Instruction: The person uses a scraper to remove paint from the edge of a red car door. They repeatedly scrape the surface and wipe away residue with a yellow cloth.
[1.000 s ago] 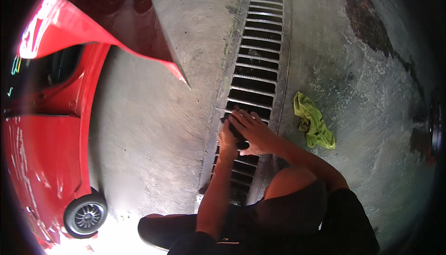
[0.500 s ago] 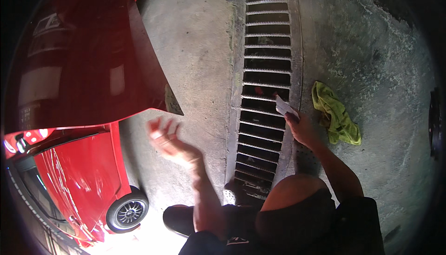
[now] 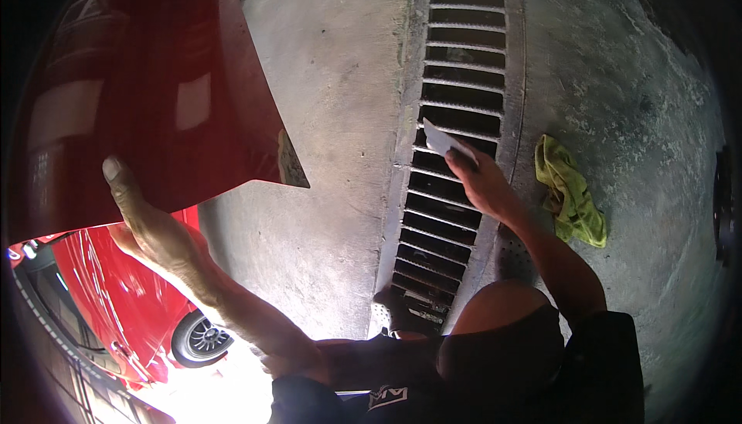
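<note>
A large glossy red car body panel fills the upper left, with a pointed corner where a dull, bare-looking patch shows. At the panel's near edge is my left hand: its thumb lies on the red face and the other fingers go under the edge, partly hidden. My right hand is over the floor grate, pinching a thin, pale, stiff-looking sheet between thumb and fingers. The sheet points up and left, well apart from the panel.
A metal drain grate runs through the concrete floor. To its right lies a crumpled yellow-green cloth. Below the panel stands a red car with a dark wheel. Bright light glares at the lower left.
My left hand has moved left from beside the panel's corner to its near edge and taken hold there. My right hand has risen slightly and shifted left with the pale sheet.
</note>
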The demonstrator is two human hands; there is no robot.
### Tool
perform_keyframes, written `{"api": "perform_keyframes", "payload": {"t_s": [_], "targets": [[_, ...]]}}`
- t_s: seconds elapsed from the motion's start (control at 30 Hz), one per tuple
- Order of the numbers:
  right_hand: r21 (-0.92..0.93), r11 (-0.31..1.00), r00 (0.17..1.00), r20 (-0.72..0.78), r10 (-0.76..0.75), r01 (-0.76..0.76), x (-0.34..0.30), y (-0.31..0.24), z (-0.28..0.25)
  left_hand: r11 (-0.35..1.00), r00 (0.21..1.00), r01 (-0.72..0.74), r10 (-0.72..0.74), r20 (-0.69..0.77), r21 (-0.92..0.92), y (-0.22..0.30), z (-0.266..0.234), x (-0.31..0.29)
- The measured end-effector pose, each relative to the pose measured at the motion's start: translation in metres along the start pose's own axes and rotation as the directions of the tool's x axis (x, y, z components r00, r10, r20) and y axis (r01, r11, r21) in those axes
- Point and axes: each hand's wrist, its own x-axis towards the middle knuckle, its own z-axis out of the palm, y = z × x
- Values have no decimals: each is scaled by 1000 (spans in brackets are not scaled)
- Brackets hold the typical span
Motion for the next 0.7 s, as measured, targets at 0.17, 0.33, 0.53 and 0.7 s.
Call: {"api": "perform_keyframes", "payload": {"t_s": [0.17,0.33,0.53,0.7], "targets": [[-214,902,927,102,-362,376,31,-62,-24,985,994,101,-92,65,-142,-45,-25,17],[-631,703,933,330,-141,329,74,-181,8,947,935,251,-185,301,-200,-79,-71,40],[-798,373,852,523,39,473,157,-243,104,953,913,268,-204,355,-143,-104,-104,55],[-343,899,960,38,-278,274,167,-142,160,963,916,195,-111,385,-187,-101,-67,40]]}}
